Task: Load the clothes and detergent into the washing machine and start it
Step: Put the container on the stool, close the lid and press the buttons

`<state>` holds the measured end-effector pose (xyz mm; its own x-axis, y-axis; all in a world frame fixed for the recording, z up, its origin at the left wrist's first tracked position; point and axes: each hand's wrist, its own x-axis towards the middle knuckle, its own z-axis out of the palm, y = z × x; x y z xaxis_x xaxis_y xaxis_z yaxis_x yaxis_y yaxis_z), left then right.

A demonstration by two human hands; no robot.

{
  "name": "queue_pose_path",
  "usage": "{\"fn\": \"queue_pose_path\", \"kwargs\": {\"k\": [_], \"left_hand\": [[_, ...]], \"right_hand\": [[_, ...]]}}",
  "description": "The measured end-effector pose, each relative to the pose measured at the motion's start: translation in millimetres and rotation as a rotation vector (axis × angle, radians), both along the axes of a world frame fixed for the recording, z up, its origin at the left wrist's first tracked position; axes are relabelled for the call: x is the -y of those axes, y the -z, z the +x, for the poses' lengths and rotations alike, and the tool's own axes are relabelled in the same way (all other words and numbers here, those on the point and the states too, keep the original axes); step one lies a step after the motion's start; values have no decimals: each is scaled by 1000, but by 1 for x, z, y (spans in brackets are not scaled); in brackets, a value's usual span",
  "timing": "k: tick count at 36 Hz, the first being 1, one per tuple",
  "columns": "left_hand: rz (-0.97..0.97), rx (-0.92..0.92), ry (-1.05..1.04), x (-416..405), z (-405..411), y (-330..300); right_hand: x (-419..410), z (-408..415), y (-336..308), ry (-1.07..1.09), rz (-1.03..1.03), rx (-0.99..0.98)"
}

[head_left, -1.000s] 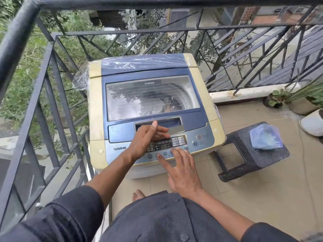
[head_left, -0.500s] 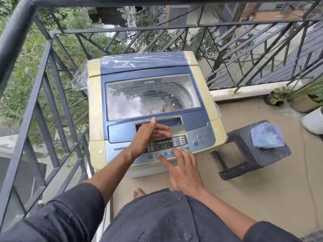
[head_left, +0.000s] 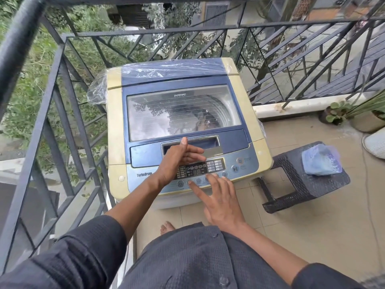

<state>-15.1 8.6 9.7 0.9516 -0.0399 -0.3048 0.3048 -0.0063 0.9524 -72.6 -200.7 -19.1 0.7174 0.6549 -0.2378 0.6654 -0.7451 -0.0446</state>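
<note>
Blue-and-cream top-loading washing machine [head_left: 183, 126] is standing in the railing corner, glass lid [head_left: 181, 111] closed, long axis running away from the person, control panel [head_left: 200, 170] facing them. Left hand [head_left: 177, 161] is hovering flat, holding nothing; right hand [head_left: 216, 197] is spreading straight fingers on the buttons.

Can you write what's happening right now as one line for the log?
lid: closed | left hand: open above control panel | right hand: open, fingertips on buttons | detergent bag: on stool
</note>
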Motion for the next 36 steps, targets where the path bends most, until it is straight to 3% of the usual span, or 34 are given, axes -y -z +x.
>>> {"fn": "queue_pose_path", "kwargs": {"k": [36], "left_hand": [[-28, -27, -78, 5, -3, -6]], "right_hand": [[11, 7, 2, -52, 28, 37]]}}
